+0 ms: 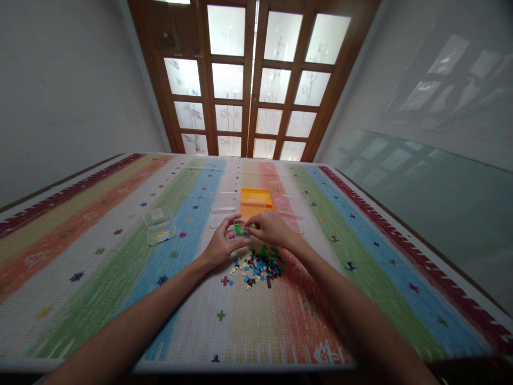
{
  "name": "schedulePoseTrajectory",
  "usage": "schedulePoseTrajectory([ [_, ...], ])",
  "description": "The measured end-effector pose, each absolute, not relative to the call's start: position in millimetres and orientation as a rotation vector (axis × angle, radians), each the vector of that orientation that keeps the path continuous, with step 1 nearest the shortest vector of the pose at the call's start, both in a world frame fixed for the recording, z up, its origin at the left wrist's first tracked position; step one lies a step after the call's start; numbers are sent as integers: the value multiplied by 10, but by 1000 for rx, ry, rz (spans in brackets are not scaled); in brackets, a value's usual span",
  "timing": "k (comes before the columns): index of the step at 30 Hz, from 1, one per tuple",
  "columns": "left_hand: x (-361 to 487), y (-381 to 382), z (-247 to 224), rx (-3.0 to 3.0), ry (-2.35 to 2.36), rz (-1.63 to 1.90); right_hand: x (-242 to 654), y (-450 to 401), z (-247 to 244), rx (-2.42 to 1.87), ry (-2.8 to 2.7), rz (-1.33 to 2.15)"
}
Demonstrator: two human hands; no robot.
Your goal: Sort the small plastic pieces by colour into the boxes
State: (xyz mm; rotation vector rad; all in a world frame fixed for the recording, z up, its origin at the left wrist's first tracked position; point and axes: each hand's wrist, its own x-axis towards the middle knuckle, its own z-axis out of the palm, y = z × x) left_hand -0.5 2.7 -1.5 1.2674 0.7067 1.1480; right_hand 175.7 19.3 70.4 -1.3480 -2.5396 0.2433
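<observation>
My left hand (225, 241) is curled around the near left side of a small clear plastic box with green toy bricks (240, 230) in it. From the other side, my right hand (267, 228) reaches over this box, thumb and fingers pinched together. Whatever lies between those fingertips is too small to make out. Just below both hands a loose pile of small toy bricks (260, 266) is spread on the striped tablecloth (192, 326), in green, blue, brown and cream.
An orange tray (256, 193) lies beyond my hands, with clear plastic boxes (223, 201) around it. Off to the left stands an open clear box (159, 225) with yellow pieces inside. White walls flank the table, and wooden glazed doors (250, 80) close the far end.
</observation>
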Motion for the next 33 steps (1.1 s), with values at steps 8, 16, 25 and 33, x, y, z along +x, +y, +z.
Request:
schedulePoseTrajectory([
  [8, -1, 19, 11, 1288, 711, 1152, 1654, 241, 634, -1498, -2606, 142],
  [16, -3, 22, -23, 1257, 693, 1146, 1763, 201, 650, -1440, -2420, 174],
  [25, -3, 13, -4, 1279, 715, 1143, 2249, -30, 668, -1304, -2461, 552],
  [33, -6, 12, 6, 1269, 741, 1140, 2388, -220, 489, -1328, -2684, 632],
])
